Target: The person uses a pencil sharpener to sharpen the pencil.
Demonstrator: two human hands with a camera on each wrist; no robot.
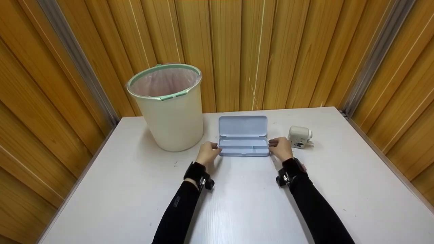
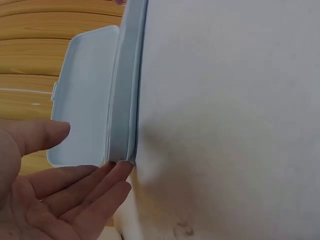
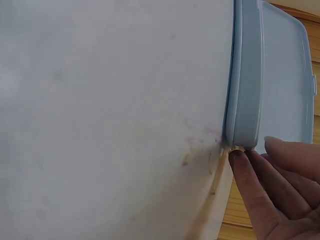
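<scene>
Left hand (image 1: 208, 153) and right hand (image 1: 281, 149) at opposite ends of pale-blue case (image 1: 237, 154), lid (image 1: 243, 126) up

Left hand: fingers extended + loose, thumb well apart from them, tips at the case's end wall — no grip. Right hand: fingers slightly bent, tips at the other end, low by the corner; thumb apart, near the rim, so touching, not pinching. Case sits just right of centre in the head view, flat on the white table (image 1: 237, 203), lid raised behind the tray; small divider (image 1: 253, 147) in its right half.

Step in hand, I'd judge: steadying/squaring the case btwn both hands. To do it well: light, equal pressure at both ends, low on the walls, so it doesn't slew or tip back w/ the lid's weight. Slide rather than lift; fingertips clear of the hinge side in case the lid drops. Mind the right knuckles — white gadget (image 1: 299, 137) (prob. a crank sharpener) is just beside them, right of centre. Lined bin (image 1: 173, 122), upper left, stands beyond the left hand.

Writing: left sleeve (image 1: 178, 203), bottom of frame, has pale print, too small to read. Gadget has a dark motif + faint marks, illegible. No brand readable on case or bin.
</scene>
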